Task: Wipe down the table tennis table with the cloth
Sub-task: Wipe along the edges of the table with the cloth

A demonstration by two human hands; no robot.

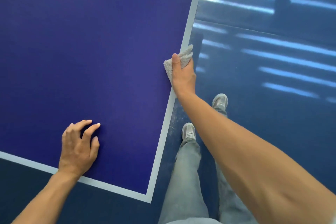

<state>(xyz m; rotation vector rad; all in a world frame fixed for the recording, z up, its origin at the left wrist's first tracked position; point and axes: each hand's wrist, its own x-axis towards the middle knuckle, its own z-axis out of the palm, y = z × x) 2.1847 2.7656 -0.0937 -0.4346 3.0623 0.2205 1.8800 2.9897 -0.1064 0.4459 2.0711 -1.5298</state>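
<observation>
- My right hand [182, 72] grips the cloth [186, 54] at the right of centre in the frame. The thumb lies over the top and the fingers wrap down past the rim, so the cloth is bunched against the side edge of the table tennis table [72, 42].
- I hold it folded over the rim like this, I judge, so that one pass along the edge cleans both the white border line [193, 11] and the side face below it.
- A corner of the cloth sticks out above my thumb and another flap spills out to the left onto the blue surface.
- My left hand [78, 149], at the lower left, grasps nothing. Its fingers are spread and lightly bent with the tips on the table near the corner, most likely to brace me as I lean and reach.
- I stand on the floor [272, 132] just beside that corner, which puts the long edge within reach of my outstretched arm.
- How much of the surface is already wiped I cannot tell.
</observation>
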